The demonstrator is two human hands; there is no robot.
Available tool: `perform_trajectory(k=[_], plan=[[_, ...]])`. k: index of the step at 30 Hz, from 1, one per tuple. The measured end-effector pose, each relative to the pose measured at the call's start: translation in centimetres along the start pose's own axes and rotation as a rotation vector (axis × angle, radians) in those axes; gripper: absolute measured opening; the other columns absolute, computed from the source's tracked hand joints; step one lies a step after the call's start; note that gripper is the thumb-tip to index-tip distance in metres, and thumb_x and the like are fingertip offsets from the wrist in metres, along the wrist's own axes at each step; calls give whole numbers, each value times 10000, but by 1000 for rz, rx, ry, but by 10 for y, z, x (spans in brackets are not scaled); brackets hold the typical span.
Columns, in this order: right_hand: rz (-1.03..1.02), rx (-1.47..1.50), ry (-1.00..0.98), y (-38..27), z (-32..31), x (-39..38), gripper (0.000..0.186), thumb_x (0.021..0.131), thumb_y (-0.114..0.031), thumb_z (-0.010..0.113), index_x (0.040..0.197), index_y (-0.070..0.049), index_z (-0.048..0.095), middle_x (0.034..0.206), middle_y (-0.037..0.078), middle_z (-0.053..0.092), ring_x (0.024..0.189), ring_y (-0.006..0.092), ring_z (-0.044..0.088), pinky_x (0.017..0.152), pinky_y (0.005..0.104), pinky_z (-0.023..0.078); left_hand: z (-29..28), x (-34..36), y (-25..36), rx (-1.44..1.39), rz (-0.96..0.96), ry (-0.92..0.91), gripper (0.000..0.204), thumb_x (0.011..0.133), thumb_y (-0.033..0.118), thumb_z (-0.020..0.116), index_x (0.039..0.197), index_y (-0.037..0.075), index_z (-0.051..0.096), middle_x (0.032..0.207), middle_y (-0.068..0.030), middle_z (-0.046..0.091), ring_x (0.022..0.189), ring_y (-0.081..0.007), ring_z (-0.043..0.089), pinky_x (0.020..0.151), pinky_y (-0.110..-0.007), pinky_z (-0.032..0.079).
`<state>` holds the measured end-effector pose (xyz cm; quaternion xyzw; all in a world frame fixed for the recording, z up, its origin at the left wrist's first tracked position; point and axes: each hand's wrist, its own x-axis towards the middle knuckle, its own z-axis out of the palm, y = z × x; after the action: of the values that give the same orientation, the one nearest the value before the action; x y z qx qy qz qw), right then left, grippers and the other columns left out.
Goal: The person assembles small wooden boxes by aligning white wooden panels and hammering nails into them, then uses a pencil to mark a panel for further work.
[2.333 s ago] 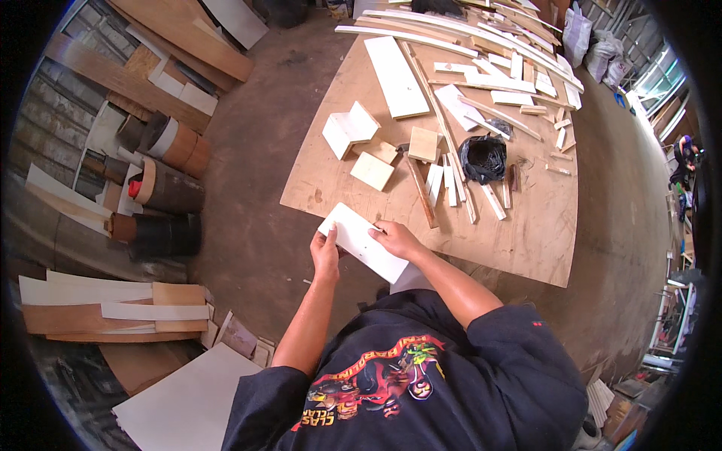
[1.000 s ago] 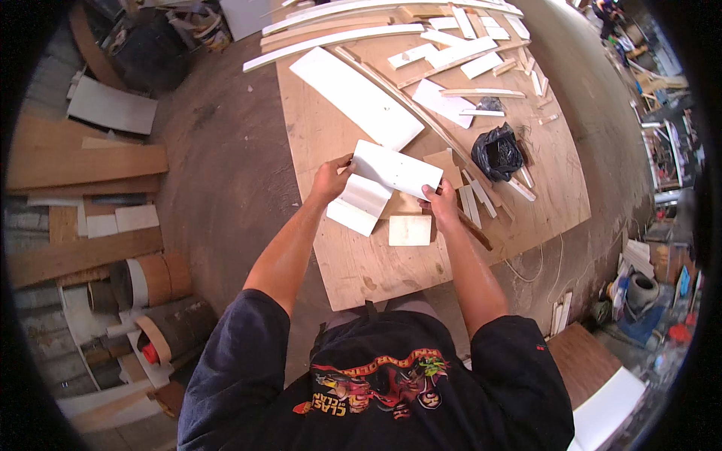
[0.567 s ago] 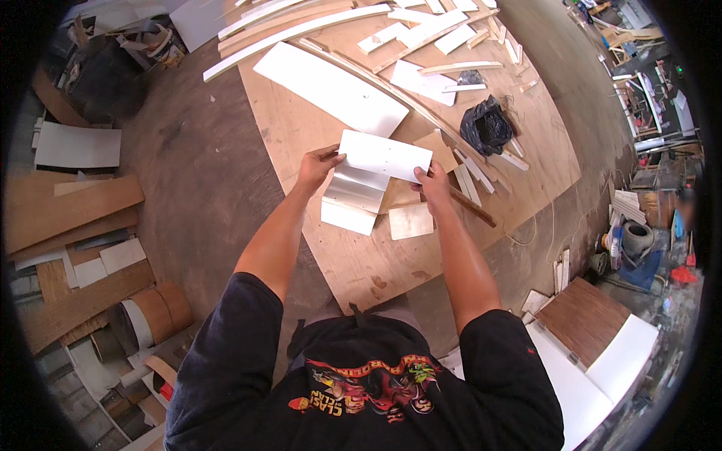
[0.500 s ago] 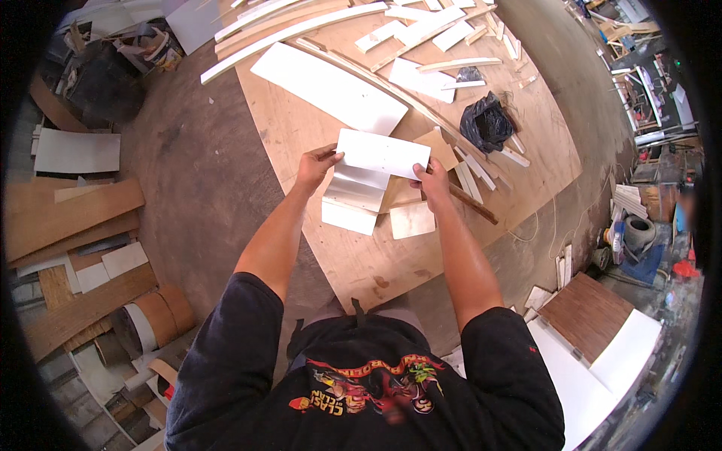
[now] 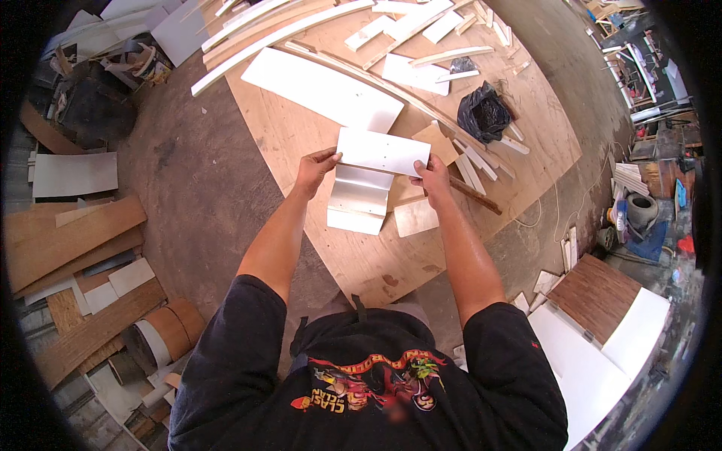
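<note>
A white rectangular panel (image 5: 383, 152) with a few small dark holes is held level between my two hands. My left hand (image 5: 317, 171) pinches its left edge, thumb on top. My right hand (image 5: 432, 180) grips its right end, the thumb lying on the upper face. Beneath it, partly covered, a white channel-shaped piece (image 5: 358, 197) with a raised fold rests on the plywood table (image 5: 353, 259). Beside that lies a small pale board (image 5: 416, 218), close below my right hand. A brown board (image 5: 436, 143) shows behind the panel's right end.
A long white board (image 5: 323, 86) and several white strips (image 5: 282, 45) lie on the table's far side. A black plastic bag (image 5: 483, 114) sits at the right among thin battens. Stacked boards (image 5: 75, 240) cover the floor at left; a brown-and-white panel (image 5: 594, 301) stands at lower right.
The view has shifted slightly, so the table and floor items appear a little displaced. Both hands keep their hold on the white panel, which stays almost in the same place.
</note>
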<state>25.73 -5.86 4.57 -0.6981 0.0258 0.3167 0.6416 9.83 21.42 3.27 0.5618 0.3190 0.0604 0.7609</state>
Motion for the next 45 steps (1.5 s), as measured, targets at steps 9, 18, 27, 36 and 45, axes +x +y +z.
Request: perform_trajectory(k=[9,18,27,36,45], plan=[[-17,37,-11,5,-4,2,371,964,-55,662,1323,-17,577,1132,88,691,900,178,688,671,309,608,3,1,-1,-14,-46,12,462,923,166,773,1302,-65,642,1187,-143,717,1039,-215,697,971,-353,568],[-53,50,-8,6,-3,-5,401,959,-52,662,1346,-40,557,1193,84,666,998,180,672,737,330,612,1,2,-6,-63,-42,-9,438,913,148,781,1273,-69,658,1178,-138,718,1042,-217,700,976,-354,574],[-134,51,-19,7,1,-7,424,949,-46,670,1354,-46,547,1203,89,663,1013,181,666,764,319,604,-4,2,-3,0,-41,-33,480,905,124,782,1316,-66,625,1194,-156,711,1030,-236,711,960,-374,585],[-93,28,25,11,4,1,344,961,-92,679,1282,-9,588,1110,88,689,867,155,678,673,295,582,1,4,1,6,-84,28,468,960,228,732,1297,-80,628,1141,-163,718,992,-237,718,913,-373,596],[59,16,98,10,5,14,224,972,-150,682,1127,11,681,900,76,699,607,139,635,510,280,515,11,6,5,52,-131,113,466,957,252,736,1259,-92,647,1062,-146,729,900,-204,718,825,-333,598]])
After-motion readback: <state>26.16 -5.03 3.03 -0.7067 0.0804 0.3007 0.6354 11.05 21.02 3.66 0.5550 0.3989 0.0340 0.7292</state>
